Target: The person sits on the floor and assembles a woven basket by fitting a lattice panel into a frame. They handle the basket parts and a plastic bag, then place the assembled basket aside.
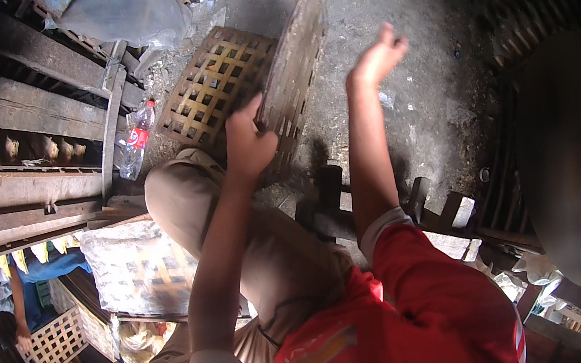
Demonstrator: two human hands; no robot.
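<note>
In the head view, a slatted wooden panel (pixel 298 50) stands tilted on edge between the hands, its long axis running away and slightly right. It is brown and weathered, with slots. The left hand (pixel 251 139) has its fingers closed on the near end. The right hand (pixel 378 58), apart, has loosely bent, blurred fingers. The panel's lower near corner is lost in shadow.

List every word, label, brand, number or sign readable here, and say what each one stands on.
Nothing can be quoted reliably.
Red label on the clear plastic bottle: pale marks, too small and blurred.
Red shirt: greyish and yellowish print, too blurred to read.
Lattice panel in the left hand: no text that I can make out.
</note>
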